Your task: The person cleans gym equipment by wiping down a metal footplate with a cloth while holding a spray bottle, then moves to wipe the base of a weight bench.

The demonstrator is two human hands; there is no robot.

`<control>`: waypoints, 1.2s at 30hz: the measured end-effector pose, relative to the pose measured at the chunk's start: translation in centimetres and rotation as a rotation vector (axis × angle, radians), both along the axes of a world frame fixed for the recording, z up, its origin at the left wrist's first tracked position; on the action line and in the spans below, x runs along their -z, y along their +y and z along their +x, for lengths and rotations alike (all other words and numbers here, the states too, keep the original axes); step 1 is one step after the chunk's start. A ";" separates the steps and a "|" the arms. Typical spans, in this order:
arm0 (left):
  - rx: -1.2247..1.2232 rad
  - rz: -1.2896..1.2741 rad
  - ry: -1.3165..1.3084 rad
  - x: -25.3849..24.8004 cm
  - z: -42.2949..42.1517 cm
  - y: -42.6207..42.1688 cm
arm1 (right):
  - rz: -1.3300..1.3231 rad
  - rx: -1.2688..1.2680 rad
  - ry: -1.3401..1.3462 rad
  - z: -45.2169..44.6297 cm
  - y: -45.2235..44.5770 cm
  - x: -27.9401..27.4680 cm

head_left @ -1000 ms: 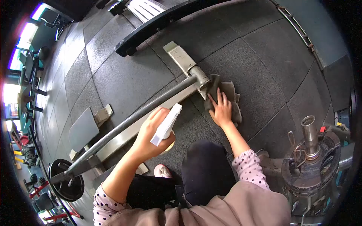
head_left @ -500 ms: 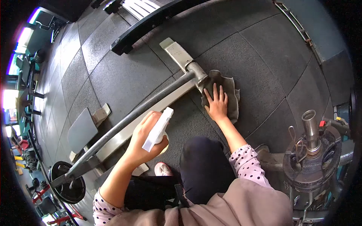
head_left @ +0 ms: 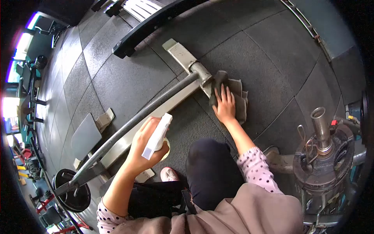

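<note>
My left hand [head_left: 139, 150] is wrapped round a white spray bottle [head_left: 157, 136], seen from above, with its lower part mostly hidden by the fingers. On the floor, my right hand [head_left: 225, 109] lies with stretched fingers on a dark grey cloth [head_left: 240, 103]. One part of the cloth is bunched up beneath the fingertips, close to the end of a metal tube [head_left: 201, 74]. That tube belongs to a gym machine's long grey bar [head_left: 136, 117], which runs diagonally past my left hand.
Dark rubber tiles [head_left: 269, 74] cover the floor. A black curved beam [head_left: 156, 25] lies beyond the bar. To the right stands a metal post with round plates [head_left: 323, 163]. At lower left is a black weight plate [head_left: 72, 191], near a grey footplate [head_left: 86, 134].
The cloth has bunched and folded towards the tube end under my right fingers. My left hand and the spray bottle have shifted slightly left.
</note>
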State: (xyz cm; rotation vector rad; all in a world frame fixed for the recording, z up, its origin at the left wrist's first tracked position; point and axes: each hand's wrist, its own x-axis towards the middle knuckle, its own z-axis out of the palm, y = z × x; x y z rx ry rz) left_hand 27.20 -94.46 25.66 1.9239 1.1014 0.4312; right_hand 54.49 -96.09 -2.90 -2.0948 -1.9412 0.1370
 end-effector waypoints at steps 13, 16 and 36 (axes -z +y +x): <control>-0.035 -0.076 0.017 0.7 -1.7 -0.6 | 0.101 0.234 0.426 4.2 -9.5 6.0; -0.095 -0.074 -0.015 0.5 -1.6 -1.2 | 0.074 0.285 0.629 4.6 -5.8 4.7; -0.060 -0.045 -0.018 -1.3 -1.9 -1.3 | -0.162 0.042 0.324 5.6 -8.1 -0.1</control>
